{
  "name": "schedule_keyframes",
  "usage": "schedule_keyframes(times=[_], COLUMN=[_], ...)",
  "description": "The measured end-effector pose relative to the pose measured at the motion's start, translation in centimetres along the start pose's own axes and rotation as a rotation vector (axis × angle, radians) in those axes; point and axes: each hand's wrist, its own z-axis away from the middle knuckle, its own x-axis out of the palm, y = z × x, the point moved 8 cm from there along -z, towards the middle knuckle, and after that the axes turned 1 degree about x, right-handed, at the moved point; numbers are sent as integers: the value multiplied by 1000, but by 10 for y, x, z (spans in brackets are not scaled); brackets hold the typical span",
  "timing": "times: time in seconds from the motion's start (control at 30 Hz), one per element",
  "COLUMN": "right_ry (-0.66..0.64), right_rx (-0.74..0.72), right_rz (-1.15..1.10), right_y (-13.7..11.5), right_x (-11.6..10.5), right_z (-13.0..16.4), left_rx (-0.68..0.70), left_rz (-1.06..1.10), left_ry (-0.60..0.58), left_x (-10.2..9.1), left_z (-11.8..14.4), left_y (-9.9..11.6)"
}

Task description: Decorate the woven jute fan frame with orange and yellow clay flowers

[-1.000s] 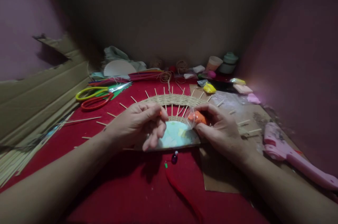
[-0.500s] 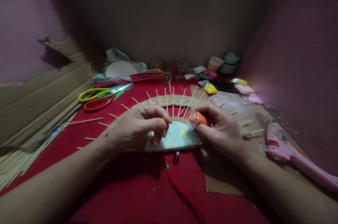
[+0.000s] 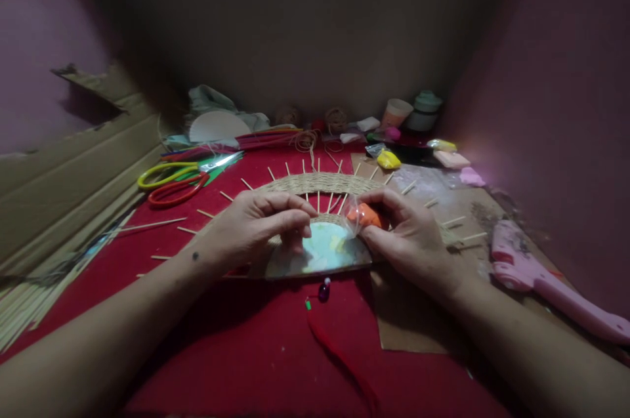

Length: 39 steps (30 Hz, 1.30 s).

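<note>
My right hand (image 3: 401,228) pinches a small clear plastic bag of orange clay (image 3: 363,214) between thumb and fingers; the bag's loose end points left. To its left, my left hand (image 3: 266,224) is held with thumb and fingertips together. Whether something small sits in that pinch is too hard to see. Beneath both hands lies a half-round woven piece (image 3: 317,183) with thin sticks fanning outward. At its base is a pale blue-green half-disc (image 3: 322,254) with yellowish patches, partly covered by my left fingers. A dark purple bead (image 3: 323,291) and a red ribbon (image 3: 327,346) rest just in front.
Scissors (image 3: 180,182) with yellow and red handles lie at left, near a bundle of thin sticks (image 3: 54,290). A pink glue gun (image 3: 536,273) lies on cardboard (image 3: 413,326) at right. Yellow clay (image 3: 388,160), a cup (image 3: 396,114) and a jar (image 3: 424,111) stand farther back.
The view has shifted slightly, moving everything a little left and up. My left fingertips have drawn closer together; the right hand keeps its hold on the bag.
</note>
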Motion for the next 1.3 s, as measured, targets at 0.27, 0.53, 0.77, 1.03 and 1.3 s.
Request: schedule_keyframes(times=[0.27, 0.53, 0.77, 1.03, 1.3], right_ry=[4, 11, 5, -6, -63], right_rx=[-23, -67, -66, -94, -232], right_rz=[0, 6, 6, 13, 105], right_y=[-3, -5, -5, -9, -28], right_x=[-2, 0, -1, 0, 9], right_z=[0, 0, 2, 2, 7], left_rx=[415, 666, 610, 471, 553], left_rz=[-635, -1003, -1000, -812, -553], left_ry=[-40, -44, -87, 30, 91], left_x=[14, 31, 31, 12, 15], left_z=[4, 11, 9, 5, 23], left_y=[22, 15, 12, 24, 41])
